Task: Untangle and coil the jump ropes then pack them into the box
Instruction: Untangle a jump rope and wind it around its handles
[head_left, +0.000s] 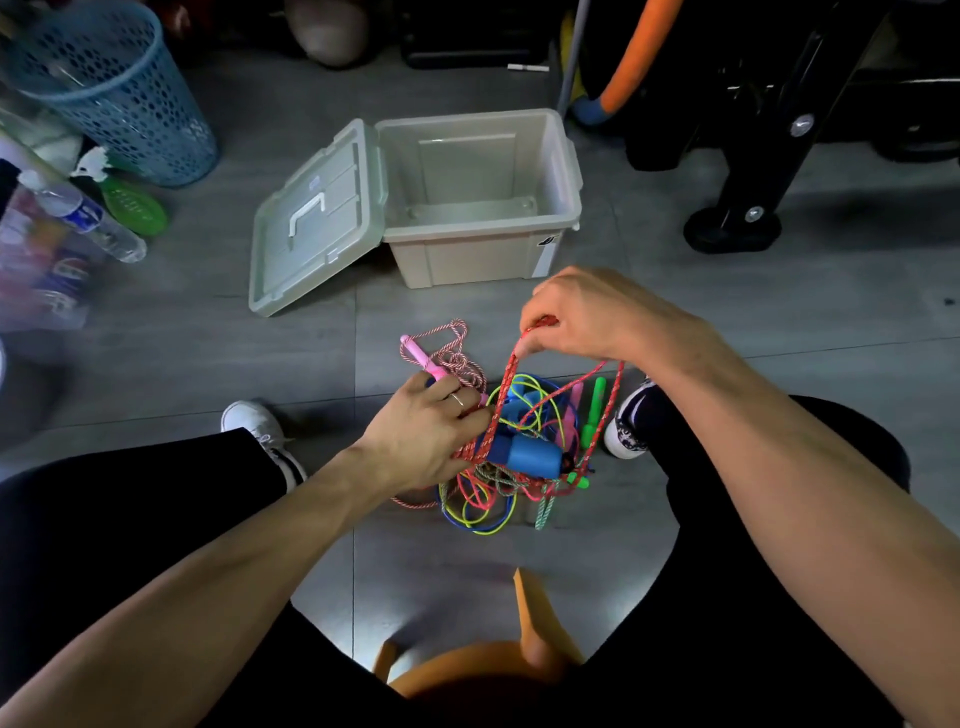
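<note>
Jump ropes (511, 457) lie in one knotted heap on the floor, directly beneath both sets of fingers, so the job looks barely begun: nothing is coiled and nothing is packed. Beyond the fingertips, farther from the person, the box (485, 254) stands open and bare inside, its lid (317, 218) leaning against its left side. The right hand (587, 317) is raised above the heap, fingers pinched shut on the red speckled rope (506, 395), whose strands hang from that pinch into the tangle. The left hand (423, 434) is lower, fingers curled into the same red strands, just beside the blue handle (527, 454); how firmly they grip I cannot tell. A pink handle (421, 358) lies just past the left knuckles. Every rope remains to be separated, wound and boxed.
</note>
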